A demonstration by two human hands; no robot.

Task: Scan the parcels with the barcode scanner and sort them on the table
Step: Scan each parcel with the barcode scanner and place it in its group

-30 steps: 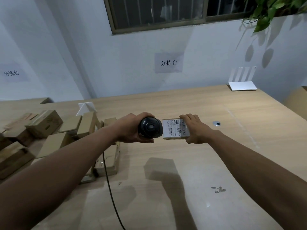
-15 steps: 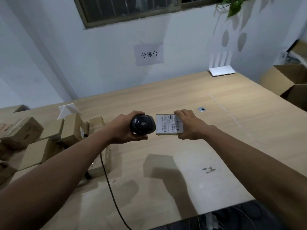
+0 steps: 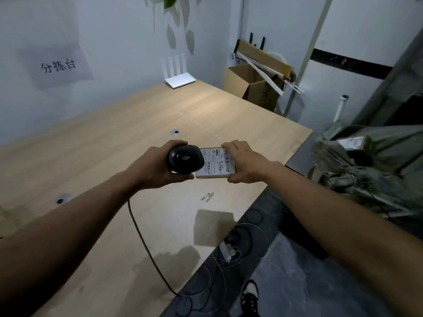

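A black barcode scanner (image 3: 185, 158) is gripped in my left hand (image 3: 153, 167), its head right against the left side of a small flat parcel (image 3: 217, 164). The parcel is brown cardboard with a white label and barcodes facing up. My right hand (image 3: 245, 161) holds it by its right end, thumb under, fingers on top. Both are held above the wooden table (image 3: 114, 156), near its right edge. The scanner's cable (image 3: 142, 239) hangs down to the tabletop.
A white router (image 3: 179, 77) stands at the table's far corner. An open cardboard box (image 3: 249, 86) sits beyond the right edge. Grey sacks holding parcels (image 3: 357, 165) lie on the right. Cables and a power strip (image 3: 229, 250) are on the floor beside my shoe (image 3: 250, 296).
My view has swung to the right: the pile of parcels at the left has left the frame and the table's right edge, box and sacks have come in. Both hands keep their holds.
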